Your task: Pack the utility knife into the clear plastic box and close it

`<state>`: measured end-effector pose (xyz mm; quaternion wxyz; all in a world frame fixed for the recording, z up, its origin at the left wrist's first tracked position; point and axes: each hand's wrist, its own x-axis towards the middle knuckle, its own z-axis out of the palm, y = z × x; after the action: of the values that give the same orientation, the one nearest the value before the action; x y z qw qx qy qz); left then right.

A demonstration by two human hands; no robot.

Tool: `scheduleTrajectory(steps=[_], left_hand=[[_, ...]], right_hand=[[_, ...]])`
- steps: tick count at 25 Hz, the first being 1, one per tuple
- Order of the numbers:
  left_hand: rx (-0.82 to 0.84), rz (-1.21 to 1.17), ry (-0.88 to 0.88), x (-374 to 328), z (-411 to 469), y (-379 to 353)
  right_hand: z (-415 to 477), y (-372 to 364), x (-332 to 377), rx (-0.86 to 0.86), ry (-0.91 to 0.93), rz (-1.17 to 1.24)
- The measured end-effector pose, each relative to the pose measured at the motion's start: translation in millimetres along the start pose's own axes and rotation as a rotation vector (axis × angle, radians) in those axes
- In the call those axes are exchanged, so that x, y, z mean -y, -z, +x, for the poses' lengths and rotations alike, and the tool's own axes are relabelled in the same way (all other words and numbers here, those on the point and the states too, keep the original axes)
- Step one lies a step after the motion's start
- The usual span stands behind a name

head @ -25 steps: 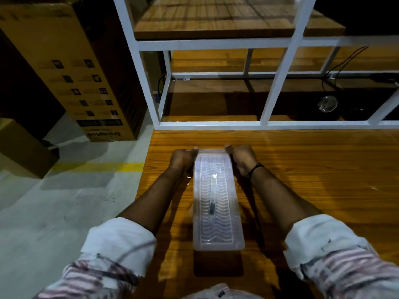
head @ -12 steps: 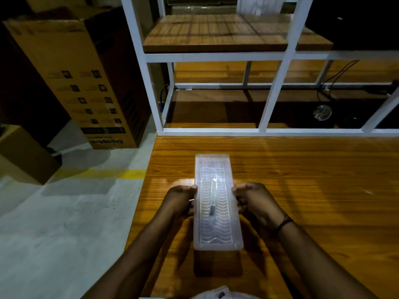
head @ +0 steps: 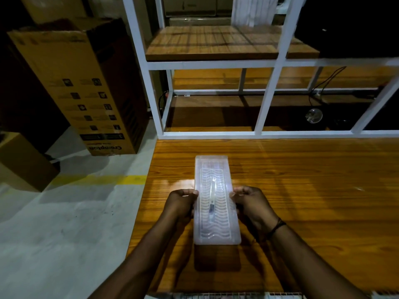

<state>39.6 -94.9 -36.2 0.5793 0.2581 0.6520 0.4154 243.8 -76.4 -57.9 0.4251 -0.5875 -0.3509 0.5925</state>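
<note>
A long clear plastic box point(head: 224, 225) with a wavy-ribbed lid lies lengthwise on the wooden table point(head: 302, 190), its lid down. Through the lid I see the slim utility knife point(head: 212, 198) lying along the box's middle. My left hand point(head: 180, 203) presses against the box's left long side, fingers curled over the lid's edge. My right hand point(head: 251, 203) does the same on the right side, with a dark band at its wrist.
A white metal frame point(head: 264, 104) with wooden shelves stands along the table's far edge. A tall cardboard box point(head: 82, 87) and a smaller one point(head: 23, 162) stand on the concrete floor to the left. Cables and a small round object point(head: 314, 115) lie behind the frame.
Both hands have slid from the box's far end back along its long sides to about the middle. The box has stayed in place.
</note>
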Motion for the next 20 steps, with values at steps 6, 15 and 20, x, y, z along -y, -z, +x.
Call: scheduleTrajectory(steps=[6,15,20], left_hand=[[0.033,-0.001,0.021,-1.1,-0.6,3.8],[0.046,0.030,0.023,-12.6,-11.6,2.2],[0.056,0.052,0.018,-13.4,-9.3,9.0]], right_hand=[[-3.9,0.2,-4.3,-0.030,0.038,0.010],[-20.0,-10.6,9.1,-0.154,0.108,-0.159],[-22.0,-11.1,13.6,-0.194,0.076,-0.141]])
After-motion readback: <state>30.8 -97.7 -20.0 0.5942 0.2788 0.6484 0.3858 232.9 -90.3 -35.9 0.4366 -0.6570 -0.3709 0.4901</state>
